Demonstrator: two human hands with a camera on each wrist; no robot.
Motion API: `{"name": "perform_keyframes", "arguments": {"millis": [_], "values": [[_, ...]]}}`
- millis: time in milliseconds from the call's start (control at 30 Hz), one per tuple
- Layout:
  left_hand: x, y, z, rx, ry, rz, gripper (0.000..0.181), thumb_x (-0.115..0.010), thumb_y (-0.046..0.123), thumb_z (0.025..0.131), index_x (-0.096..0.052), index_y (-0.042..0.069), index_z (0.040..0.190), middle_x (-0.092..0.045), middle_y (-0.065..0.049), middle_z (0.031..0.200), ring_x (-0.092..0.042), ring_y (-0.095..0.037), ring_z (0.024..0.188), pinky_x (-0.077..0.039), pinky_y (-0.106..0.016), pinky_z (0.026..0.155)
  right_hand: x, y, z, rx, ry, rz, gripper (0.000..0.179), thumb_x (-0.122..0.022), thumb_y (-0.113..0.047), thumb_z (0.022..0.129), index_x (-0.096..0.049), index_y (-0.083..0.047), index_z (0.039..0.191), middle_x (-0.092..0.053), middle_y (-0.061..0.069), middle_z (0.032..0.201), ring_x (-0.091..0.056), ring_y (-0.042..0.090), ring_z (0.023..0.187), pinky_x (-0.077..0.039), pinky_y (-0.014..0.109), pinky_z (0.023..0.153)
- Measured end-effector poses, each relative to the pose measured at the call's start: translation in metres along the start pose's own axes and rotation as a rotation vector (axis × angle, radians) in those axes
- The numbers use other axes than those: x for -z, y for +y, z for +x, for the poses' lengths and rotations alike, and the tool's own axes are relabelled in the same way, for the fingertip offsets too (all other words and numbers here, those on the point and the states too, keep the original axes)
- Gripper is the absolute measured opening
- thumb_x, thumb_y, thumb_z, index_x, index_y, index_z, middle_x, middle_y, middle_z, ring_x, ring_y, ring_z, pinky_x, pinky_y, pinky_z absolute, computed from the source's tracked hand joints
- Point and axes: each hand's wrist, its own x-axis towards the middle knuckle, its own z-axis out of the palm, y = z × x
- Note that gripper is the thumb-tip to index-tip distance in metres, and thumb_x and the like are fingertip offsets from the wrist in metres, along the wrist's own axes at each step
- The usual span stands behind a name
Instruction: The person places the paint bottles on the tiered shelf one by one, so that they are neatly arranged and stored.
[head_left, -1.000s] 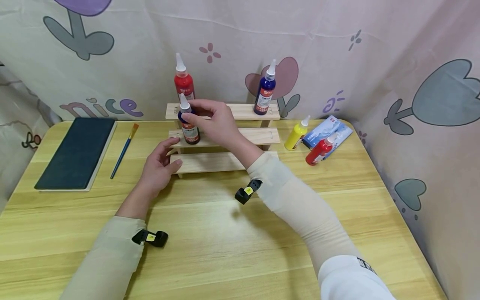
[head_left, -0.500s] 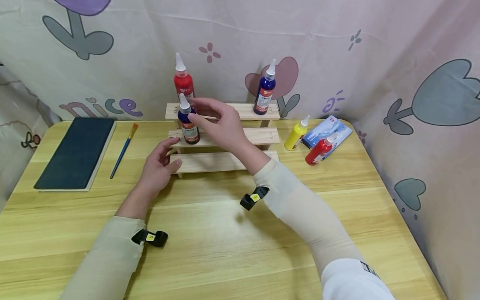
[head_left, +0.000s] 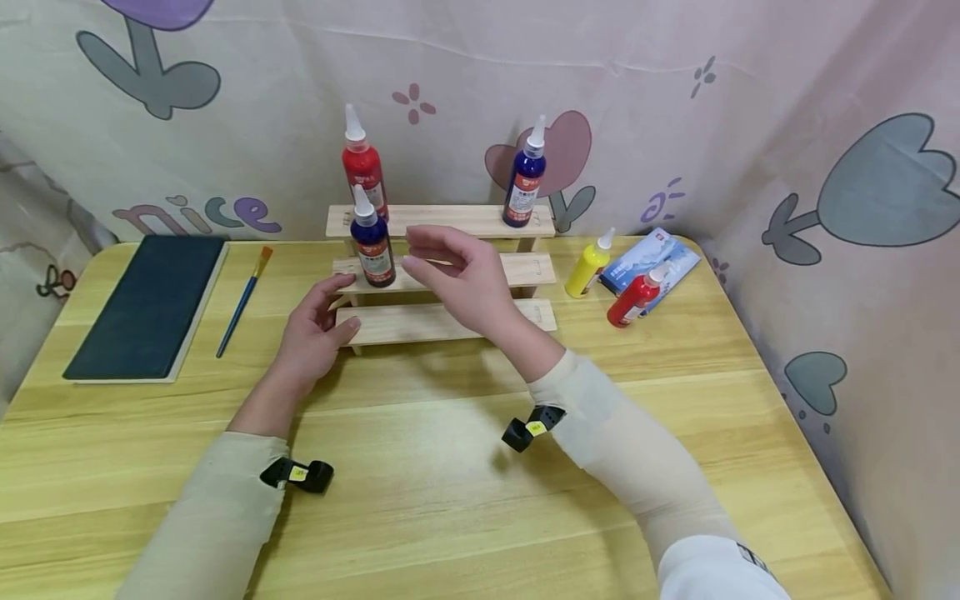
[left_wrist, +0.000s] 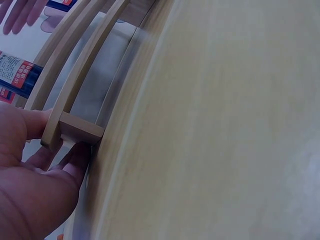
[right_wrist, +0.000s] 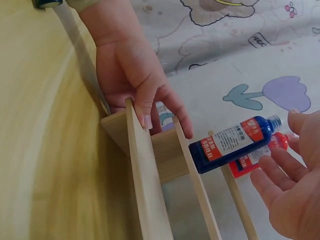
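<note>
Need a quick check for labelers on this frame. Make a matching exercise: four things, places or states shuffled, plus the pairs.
1. left hand
2. right hand
3. yellow squeeze bottle
4. paintbrush

A. on the table, right of the three-tier wooden rack
B. between the dark notebook and the rack
C. open, nearest the blue squeeze bottle
D. gripping the rack's left end

Pairs: 1-D, 2-C, 3-A, 4-B
</note>
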Motion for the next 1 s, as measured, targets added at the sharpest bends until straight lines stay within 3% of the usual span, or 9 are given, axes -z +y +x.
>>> {"name": "perform_keyframes", "arguments": {"millis": [233, 500, 800, 1000], "values": [[0.000, 0.001, 0.000, 0.003, 0.000, -0.003, 0.065, -0.057, -0.013, 0.094, -0.045, 0.017, 0.150, -0.035, -0.005, 0.157, -0.032, -0.026, 0.141, -0.020, -0.045, 0.117, 0.011, -0.002, -0.020, 0.015, 0.010, 0.005, 0.033, -0.071, -0.002, 0.092, -0.066, 0.005, 0.124, -0.067, 0.016, 0.122, -0.064, 0.024, 0.111, -0.052, 0.034, 0.092], [-0.001, 0.001, 0.000, 0.008, -0.001, -0.002, 0.064, -0.057, -0.013, 0.094, -0.045, 0.018, 0.150, -0.035, -0.005, 0.157, -0.033, -0.027, 0.141, -0.022, -0.045, 0.117, 0.033, -0.002, -0.048, 0.023, 0.031, 0.005, 0.034, -0.066, 0.012, 0.089, -0.062, 0.013, 0.123, -0.065, 0.026, 0.119, -0.062, 0.040, 0.110, -0.052, 0.044, 0.092], [0.000, -0.002, 0.001, -0.006, 0.005, -0.024, 0.067, -0.056, -0.016, 0.093, -0.045, 0.018, 0.150, -0.034, -0.006, 0.158, -0.033, -0.027, 0.140, -0.023, -0.046, 0.116, 0.064, 0.000, -0.076, 0.023, 0.057, -0.023, 0.034, -0.069, 0.008, 0.090, -0.065, 0.005, 0.123, -0.065, 0.023, 0.121, -0.064, 0.031, 0.111, -0.054, 0.039, 0.090], [0.000, -0.003, 0.001, 0.008, -0.001, -0.019, 0.066, -0.056, -0.015, 0.094, -0.045, 0.019, 0.150, -0.032, -0.004, 0.159, -0.031, -0.026, 0.142, -0.021, -0.045, 0.117, 0.088, 0.004, -0.094, -0.023, 0.116, -0.073, 0.035, -0.069, 0.005, 0.091, -0.066, 0.002, 0.125, -0.065, 0.022, 0.123, -0.064, 0.030, 0.112, -0.053, 0.036, 0.090]]}}
